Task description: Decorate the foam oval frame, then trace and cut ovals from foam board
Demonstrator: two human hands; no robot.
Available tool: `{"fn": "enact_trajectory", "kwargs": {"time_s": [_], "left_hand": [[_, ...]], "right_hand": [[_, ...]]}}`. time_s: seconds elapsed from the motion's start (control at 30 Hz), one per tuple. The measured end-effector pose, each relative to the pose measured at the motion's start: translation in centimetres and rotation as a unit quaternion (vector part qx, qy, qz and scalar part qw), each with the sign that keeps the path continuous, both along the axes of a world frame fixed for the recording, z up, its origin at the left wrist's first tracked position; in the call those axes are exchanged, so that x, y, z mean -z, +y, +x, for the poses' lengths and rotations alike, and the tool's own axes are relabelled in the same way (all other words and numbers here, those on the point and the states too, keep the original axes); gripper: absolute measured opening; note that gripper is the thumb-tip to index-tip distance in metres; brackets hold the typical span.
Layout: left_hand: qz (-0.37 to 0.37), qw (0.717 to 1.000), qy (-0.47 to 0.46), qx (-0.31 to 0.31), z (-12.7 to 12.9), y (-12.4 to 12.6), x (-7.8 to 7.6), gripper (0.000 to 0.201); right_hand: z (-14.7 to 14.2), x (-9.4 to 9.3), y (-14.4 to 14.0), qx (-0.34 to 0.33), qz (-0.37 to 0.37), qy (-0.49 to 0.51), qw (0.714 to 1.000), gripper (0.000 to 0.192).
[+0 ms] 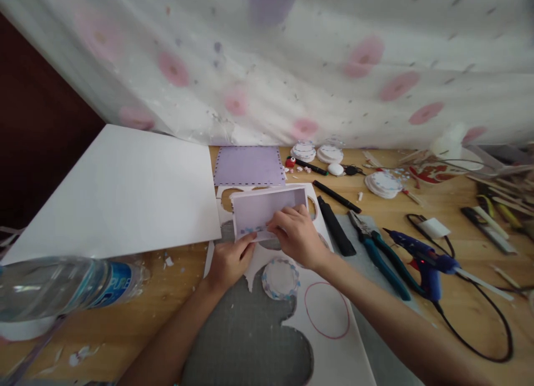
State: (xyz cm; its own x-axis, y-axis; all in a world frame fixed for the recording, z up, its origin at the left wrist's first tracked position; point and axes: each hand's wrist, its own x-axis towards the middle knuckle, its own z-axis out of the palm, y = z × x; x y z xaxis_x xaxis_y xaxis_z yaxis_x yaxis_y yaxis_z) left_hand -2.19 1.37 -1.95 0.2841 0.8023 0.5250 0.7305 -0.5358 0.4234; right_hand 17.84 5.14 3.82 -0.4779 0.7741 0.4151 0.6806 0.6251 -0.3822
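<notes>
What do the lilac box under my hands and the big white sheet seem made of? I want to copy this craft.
The lilac box looks like thin foam board or card faced with matte lilac paper: white edges show. The white sheet seems matte foam board or stiff card, lying flat and unbent. Neither is certain.

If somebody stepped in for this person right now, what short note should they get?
Left hand: grips the near edge of the small lilac box.
Right hand: fingers press on the box's near right corner.
The box rests on a white cut-out sheet on the wooden table.
Done: box walls stand; some bluish bits sit along its near edge.
Left: the rest of that edge is bare.
Nearby: decorated round disc, blue glue gun, pliers.
</notes>
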Motion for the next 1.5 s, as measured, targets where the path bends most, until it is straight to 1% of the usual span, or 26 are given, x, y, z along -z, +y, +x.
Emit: {"fn": "enact_trajectory", "kwargs": {"time_s": [0.13,0.23,0.33,0.47,0.57,0.7,0.8,0.87,0.97,1.03,1.1,1.17,1.23,1.3,1.4,1.5], "left_hand": [[0.006,1.000,-0.003,0.002,0.0,0.1,0.1,0.023],[-0.006,1.000,-0.003,-0.003,0.0,0.1,0.2,0.024],[-0.020,1.000,-0.014,-0.002,0.0,0.1,0.2,0.024],[-0.038,0.998,-0.046,-0.004,0.1,0.0,0.0,0.024],[-0.080,0.995,-0.062,-0.002,0.2,0.1,-0.4,0.025],[-0.144,0.986,-0.083,-0.024,0.2,0.8,-0.6,0.022],[-0.194,0.974,-0.114,-0.019,0.1,1.8,-0.8,0.024],[-0.212,0.968,-0.132,-0.007,0.1,2.2,-1.2,0.029],[-0.180,0.969,-0.167,-0.011,0.7,1.8,-2.0,0.038],[-0.166,0.963,-0.210,-0.011,1.5,1.2,-2.4,0.036],[-0.191,0.949,-0.249,0.013,2.4,0.6,-2.4,0.027],[-0.226,0.936,-0.266,0.045,3.2,0.3,-2.2,0.019],[-0.240,0.932,-0.263,0.069,3.6,0.2,-1.9,0.014],[-0.239,0.933,-0.255,0.085,3.6,0.3,-1.7,0.012],[-0.237,0.935,-0.243,0.100,3.3,0.5,-1.9,0.012],[-0.238,0.936,-0.231,0.114,3.1,0.5,-2.0,0.011]], "right_hand": [[-0.2,0.6,0.1,0.002,0.014,-0.007,1.000,0.020],[0.0,0.3,-0.1,0.004,0.015,0.012,1.000,0.020],[0.4,-0.4,-0.3,0.024,0.020,0.064,0.997,0.020],[1.5,-1.3,-0.9,0.065,0.043,0.149,0.986,0.019],[2.7,-1.4,-2.1,0.117,0.029,0.236,0.964,0.015],[4.2,-0.4,-4.1,0.178,-0.027,0.355,0.918,0.017],[4.8,0.8,-5.1,0.186,-0.062,0.407,0.892,0.017],[4.8,1.6,-5.6,0.182,-0.088,0.439,0.876,0.017],[4.7,2.6,-5.9,0.176,-0.118,0.468,0.858,0.018],[4.6,3.2,-6.1,0.184,-0.120,0.465,0.858,0.019],[4.6,3.4,-6.3,0.190,-0.117,0.457,0.861,0.020],[4.6,3.4,-6.5,0.187,-0.116,0.454,0.863,0.019],[4.6,3.2,-6.6,0.180,-0.120,0.456,0.863,0.019],[4.4,2.9,-6.7,0.175,-0.121,0.455,0.865,0.018],[4.1,2.7,-6.8,0.166,-0.114,0.452,0.869,0.017],[3.7,2.8,-6.8,0.164,-0.106,0.450,0.871,0.017]]}}
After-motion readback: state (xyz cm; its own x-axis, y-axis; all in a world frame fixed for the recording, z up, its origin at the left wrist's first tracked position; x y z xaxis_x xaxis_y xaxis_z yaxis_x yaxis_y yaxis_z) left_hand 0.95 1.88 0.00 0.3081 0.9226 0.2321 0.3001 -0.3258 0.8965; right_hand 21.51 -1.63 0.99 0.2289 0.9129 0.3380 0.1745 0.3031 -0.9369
